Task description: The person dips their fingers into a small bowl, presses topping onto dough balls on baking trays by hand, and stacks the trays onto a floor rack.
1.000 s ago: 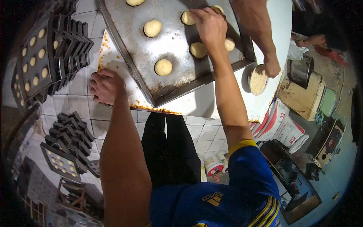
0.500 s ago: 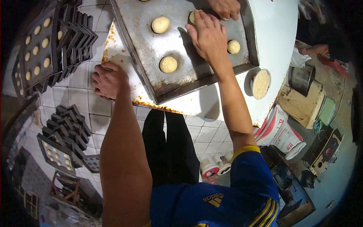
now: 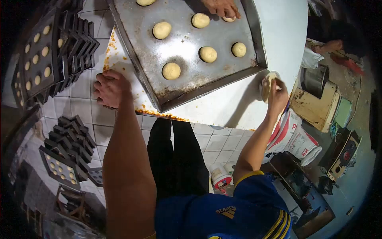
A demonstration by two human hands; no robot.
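My right hand (image 3: 278, 95) is over a small bowl (image 3: 264, 91) of pale, fine grains at the table's right. Its fingers are drawn together at the grains, and what they pinch is hidden. With curled fingers, my left hand (image 3: 112, 88) grips the table edge on the left. Between my arms lies a worn metal baking tray (image 3: 179, 51) with round dough balls spaced over it. Nearest me are a dough ball (image 3: 171, 71) at the left, another dough ball (image 3: 208, 54) in the middle and a third dough ball (image 3: 238, 49) at the right.
Another person's hand (image 3: 223, 7) touches a dough ball at the tray's far side. The white table (image 3: 223, 115) has brown-stained edges. Stacked trays (image 3: 73, 44) with dough balls stand at the left. Sacks (image 3: 294, 137) and a metal pot (image 3: 314, 81) are at the right.
My right hand has left the dough ball in the tray and moved right to the bowl of grains. A middle dough ball, hidden before, now shows. My left hand stays at the table edge.
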